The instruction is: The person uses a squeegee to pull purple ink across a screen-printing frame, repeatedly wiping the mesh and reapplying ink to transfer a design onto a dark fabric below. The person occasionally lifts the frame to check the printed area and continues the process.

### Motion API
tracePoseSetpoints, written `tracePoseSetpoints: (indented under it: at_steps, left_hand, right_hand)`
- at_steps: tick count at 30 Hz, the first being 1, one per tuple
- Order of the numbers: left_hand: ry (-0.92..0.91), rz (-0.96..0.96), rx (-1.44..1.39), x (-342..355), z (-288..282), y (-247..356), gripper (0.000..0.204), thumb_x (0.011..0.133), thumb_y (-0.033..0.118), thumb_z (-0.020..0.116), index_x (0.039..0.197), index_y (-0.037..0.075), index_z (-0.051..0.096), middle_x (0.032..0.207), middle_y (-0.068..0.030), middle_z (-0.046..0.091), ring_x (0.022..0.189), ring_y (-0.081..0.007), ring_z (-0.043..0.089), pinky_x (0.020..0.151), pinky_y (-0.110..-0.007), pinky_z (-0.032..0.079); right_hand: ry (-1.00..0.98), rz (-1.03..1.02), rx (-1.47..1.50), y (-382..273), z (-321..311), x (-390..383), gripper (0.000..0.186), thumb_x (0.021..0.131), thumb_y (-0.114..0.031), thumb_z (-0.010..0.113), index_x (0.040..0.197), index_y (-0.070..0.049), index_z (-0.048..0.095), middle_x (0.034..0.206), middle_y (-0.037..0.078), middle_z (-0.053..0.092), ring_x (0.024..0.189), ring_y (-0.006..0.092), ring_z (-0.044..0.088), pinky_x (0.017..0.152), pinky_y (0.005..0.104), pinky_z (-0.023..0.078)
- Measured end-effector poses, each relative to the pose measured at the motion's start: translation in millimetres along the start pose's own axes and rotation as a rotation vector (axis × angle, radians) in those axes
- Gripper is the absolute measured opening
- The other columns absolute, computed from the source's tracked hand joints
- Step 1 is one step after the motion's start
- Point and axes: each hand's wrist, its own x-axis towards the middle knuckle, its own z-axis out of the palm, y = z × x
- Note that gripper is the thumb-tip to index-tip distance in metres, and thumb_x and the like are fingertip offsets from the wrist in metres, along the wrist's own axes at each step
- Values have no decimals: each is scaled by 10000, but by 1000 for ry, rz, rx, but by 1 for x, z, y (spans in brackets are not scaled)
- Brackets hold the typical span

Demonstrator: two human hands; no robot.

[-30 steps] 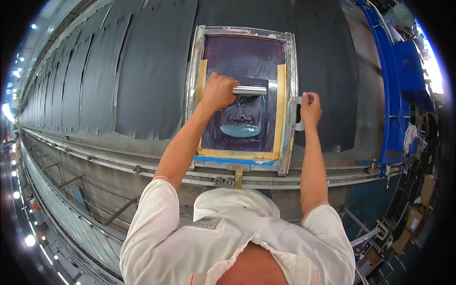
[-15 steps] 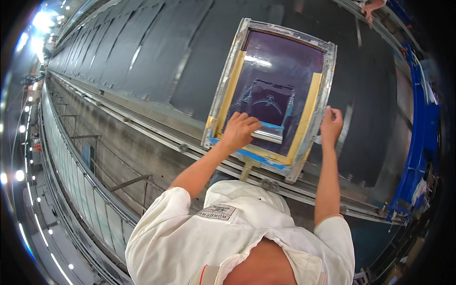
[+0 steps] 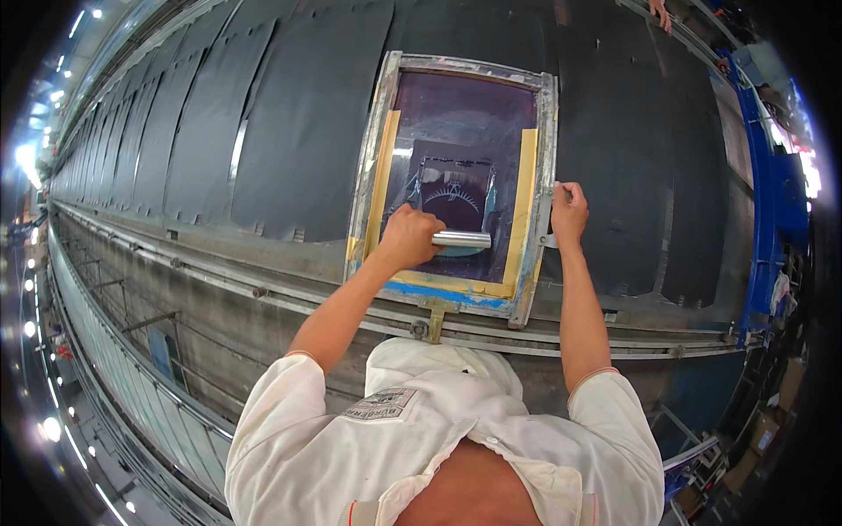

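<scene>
A screen printing frame (image 3: 545,131) with worn metal rails lies on the dark-covered table in front of me. Inside it is a purple mesh (image 3: 469,101) with a pale, spiky arc pattern (image 3: 453,195) and yellow tape along its edges. My left hand (image 3: 409,237) is wrapped round the left end of a squeegee with a silvery bar (image 3: 465,239), lying crosswise just below the pattern. Bluish ink shows along the bar's near side. My right hand (image 3: 570,215) is closed against the frame's right rail, with its fingertips partly hidden.
Dark sheets (image 3: 307,123) lie in a row along the table to the left. A metal rail (image 3: 263,292) runs along the near edge. At the right stands a blue metal structure (image 3: 761,202). Another person's hand (image 3: 660,13) shows at the far right edge.
The view has turned, shifting the frame leftward in the picture. The squeegee has moved slightly away from the near rail, toward the pattern, in my left hand. My right hand stays beside the right rail.
</scene>
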Motion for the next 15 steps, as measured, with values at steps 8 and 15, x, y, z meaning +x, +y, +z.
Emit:
tracePoseSetpoints:
  at_steps: [8,15]
  left_hand:
    - [72,44,62,121,-38,-70,175,691,245,865,824,183,769,744,-96,712,754,-325,698,803,-453,509]
    - [82,-26,-37,34,-1,-39,153,691,209,851,792,157,748,746,-88,713,745,-307,690,803,-440,478]
  right_hand:
    - [-685,-457,-236,-147,36,25,368,836,-401,788,987,-70,731,960,167,717,1011,345,653,930,452,488]
    - [-677,-760,-474,-114,55,-62,147,719,-126,772,845,-72,718,790,156,703,841,354,673,832,458,478]
